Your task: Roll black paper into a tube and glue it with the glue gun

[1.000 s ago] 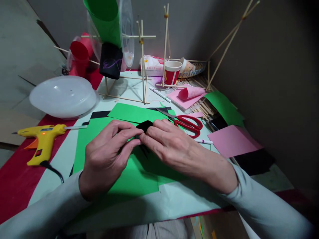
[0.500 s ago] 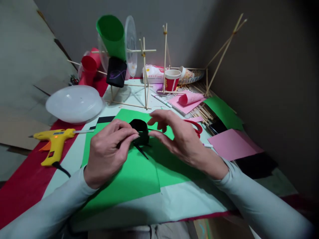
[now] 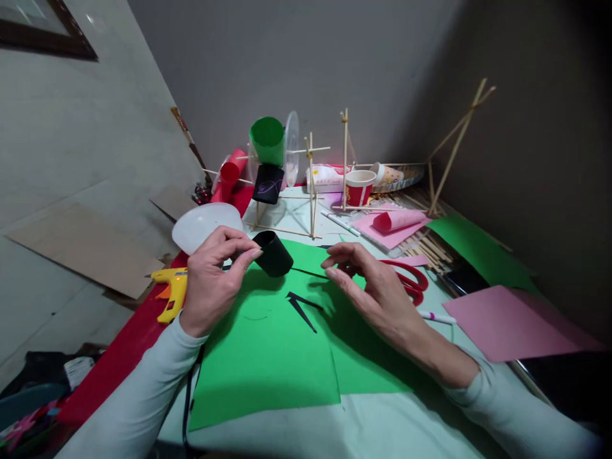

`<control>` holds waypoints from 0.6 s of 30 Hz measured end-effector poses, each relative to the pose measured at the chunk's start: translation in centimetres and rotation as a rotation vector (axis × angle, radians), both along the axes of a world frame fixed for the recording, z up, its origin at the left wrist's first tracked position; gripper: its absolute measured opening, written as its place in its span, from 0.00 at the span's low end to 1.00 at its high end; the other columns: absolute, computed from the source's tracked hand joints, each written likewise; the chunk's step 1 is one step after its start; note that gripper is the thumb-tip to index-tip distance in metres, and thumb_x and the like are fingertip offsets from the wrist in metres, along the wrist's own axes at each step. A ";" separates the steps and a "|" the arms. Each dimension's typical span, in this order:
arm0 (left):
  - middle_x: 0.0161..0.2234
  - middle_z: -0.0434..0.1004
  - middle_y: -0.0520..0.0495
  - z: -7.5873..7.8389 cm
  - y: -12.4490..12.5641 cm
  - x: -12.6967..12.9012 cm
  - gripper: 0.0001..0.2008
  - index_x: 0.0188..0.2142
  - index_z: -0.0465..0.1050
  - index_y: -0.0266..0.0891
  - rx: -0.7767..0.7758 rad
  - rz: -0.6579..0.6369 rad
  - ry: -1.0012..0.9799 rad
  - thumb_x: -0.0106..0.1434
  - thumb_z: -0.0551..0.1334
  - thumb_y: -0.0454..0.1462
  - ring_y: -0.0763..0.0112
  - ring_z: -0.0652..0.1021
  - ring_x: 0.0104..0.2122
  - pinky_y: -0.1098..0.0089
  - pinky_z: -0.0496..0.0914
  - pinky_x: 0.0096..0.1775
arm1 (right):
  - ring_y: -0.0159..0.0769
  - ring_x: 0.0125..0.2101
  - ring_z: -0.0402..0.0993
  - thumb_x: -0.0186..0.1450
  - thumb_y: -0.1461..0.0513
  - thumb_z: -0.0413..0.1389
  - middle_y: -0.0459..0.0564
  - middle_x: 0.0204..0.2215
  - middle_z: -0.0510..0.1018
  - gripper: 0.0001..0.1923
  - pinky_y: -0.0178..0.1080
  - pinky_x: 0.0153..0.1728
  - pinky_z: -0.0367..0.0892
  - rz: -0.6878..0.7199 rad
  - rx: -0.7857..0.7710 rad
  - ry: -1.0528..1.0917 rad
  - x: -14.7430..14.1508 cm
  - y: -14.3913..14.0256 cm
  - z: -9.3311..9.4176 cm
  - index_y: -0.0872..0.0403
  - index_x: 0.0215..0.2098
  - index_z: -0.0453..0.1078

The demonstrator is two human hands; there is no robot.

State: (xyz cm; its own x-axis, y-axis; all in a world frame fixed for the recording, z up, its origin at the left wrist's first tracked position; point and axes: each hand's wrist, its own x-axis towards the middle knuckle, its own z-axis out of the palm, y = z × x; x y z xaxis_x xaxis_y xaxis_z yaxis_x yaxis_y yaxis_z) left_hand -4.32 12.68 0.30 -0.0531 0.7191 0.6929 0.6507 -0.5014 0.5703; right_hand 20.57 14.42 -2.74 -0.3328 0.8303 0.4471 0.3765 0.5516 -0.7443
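The left hand (image 3: 220, 280) pinches the upper rim of a small black paper tube (image 3: 275, 256) between thumb and fingertips, while the right hand (image 3: 370, 290) hovers open, its fingers curved toward the tube, with a gap between; the tube lies between the two hands, nearer the left one, and its long axis leans, the open mouth facing up and a little left, the far end pointing down and right toward the right hand; below it two narrow black slivers (image 3: 303, 317) meet in a V on green paper (image 3: 268, 363), of which at least two sheets show; farther out I count one yellow glue gun (image 3: 174, 287) partly behind the left hand, one pair of red scissor handles (image 3: 423, 279) beyond the right, two marker pens (image 3: 340, 223), one pink paper roll (image 3: 399, 220), one white bowl (image 3: 205, 223), and two paper cups (image 3: 359, 190) near the wall, one red, one spotted and lying over
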 end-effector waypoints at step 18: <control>0.35 0.76 0.53 -1.1 -2.8 5.7 0.08 0.36 0.78 0.41 0.117 -0.145 0.089 0.64 0.66 0.26 0.75 0.77 0.35 0.72 0.71 0.39 | 0.43 0.43 0.80 0.64 0.45 0.62 0.49 0.42 0.81 0.25 0.47 0.43 0.79 0.233 -1.014 1.157 -3.3 -2.5 0.2 0.51 0.52 0.69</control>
